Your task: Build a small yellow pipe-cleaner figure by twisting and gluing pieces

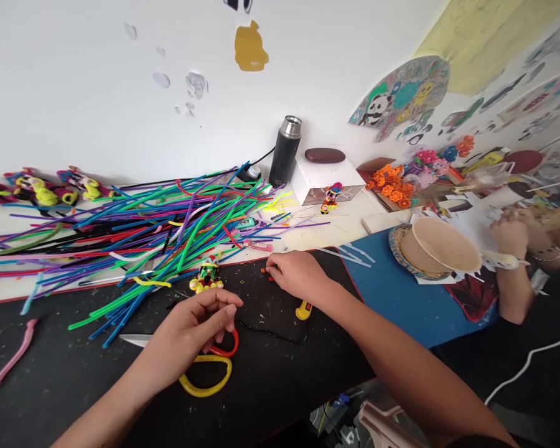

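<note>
My left hand hovers over the black mat, its fingers curled and its thumb near the forefinger; anything between them is too small to make out. Beneath it lie scissors with red and yellow handles, partly covered by the hand. My right hand is lowered to the mat's far edge, fingertips pinched at small red bits. Just behind my left hand stands a small pipe-cleaner figure in green, red and yellow. A yellow-handled tool and a thin black cord rest between the hands.
Loose pipe cleaners pile up along the back left. Behind are a black flask, a white box and another figure. To the right, a bowl stands on a blue mat, near another person's hands.
</note>
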The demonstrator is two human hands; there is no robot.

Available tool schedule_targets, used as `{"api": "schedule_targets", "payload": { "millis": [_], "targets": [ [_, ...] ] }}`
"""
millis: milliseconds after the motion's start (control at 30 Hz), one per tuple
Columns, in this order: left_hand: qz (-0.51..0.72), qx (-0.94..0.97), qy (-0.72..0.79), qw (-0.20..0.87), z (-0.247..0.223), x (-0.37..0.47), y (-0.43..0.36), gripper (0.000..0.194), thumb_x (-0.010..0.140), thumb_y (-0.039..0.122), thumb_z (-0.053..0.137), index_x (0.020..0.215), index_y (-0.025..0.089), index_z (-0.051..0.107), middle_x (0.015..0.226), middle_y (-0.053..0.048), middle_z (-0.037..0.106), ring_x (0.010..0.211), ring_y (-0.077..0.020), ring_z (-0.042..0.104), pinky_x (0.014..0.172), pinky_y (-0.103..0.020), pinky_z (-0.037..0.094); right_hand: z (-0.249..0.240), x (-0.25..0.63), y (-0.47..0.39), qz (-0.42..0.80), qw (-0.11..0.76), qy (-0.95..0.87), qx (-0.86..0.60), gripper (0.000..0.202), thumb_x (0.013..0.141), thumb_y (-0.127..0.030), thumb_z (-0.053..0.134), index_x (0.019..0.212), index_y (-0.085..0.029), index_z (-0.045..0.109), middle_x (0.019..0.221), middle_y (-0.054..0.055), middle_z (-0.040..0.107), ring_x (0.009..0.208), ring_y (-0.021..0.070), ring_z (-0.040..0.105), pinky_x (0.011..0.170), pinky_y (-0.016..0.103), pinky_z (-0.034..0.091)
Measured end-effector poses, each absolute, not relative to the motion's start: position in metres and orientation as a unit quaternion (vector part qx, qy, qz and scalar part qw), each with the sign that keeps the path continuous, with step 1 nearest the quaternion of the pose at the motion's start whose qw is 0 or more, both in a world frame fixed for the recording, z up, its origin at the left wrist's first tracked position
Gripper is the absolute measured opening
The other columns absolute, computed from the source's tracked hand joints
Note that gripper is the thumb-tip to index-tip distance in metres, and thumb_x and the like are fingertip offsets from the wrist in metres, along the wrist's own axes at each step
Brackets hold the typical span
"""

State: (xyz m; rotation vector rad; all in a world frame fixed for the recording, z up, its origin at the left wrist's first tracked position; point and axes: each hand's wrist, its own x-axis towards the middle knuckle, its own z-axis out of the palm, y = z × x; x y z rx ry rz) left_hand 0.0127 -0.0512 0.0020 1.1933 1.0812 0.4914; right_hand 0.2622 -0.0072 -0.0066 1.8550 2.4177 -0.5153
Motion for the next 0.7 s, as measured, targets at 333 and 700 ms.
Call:
{"api": "schedule_targets", "payload": {
  "millis": [333,700],
  "targets": [
    [0.199,0.506,0.485,0.685,-0.001,0.014,-0.056,0.057,0.081,0.07,0.073,0.103,0.018,0.072,0.071,0.0,0.063,0.058,-0.0122,0.053,0.046,-0.019,0.038,-0.004,0.258,-0.005,-0.149,0.058,0.784,0.6,0.023,0.105,-0.037,0.057,0.105,-0.023,0.075,0.098,0.007,0.081,0.09,0.0258,0.074,0.072,0.031,0.043],
    [0.202,0.548,0.494,0.644,0.001,0.009,-0.057,0.049,0.086,0.066,0.07,0.102,0.02,0.074,0.074,-0.002,0.067,0.062,-0.0146,0.057,0.054,-0.023,0.048,0.007,0.273,-0.02,-0.168,0.03,0.766,0.62,0.017,0.104,-0.031,0.058,0.107,-0.024,0.074,0.094,0.003,0.082,0.085,0.0223,0.074,0.065,0.031,0.036]
  ]
}}
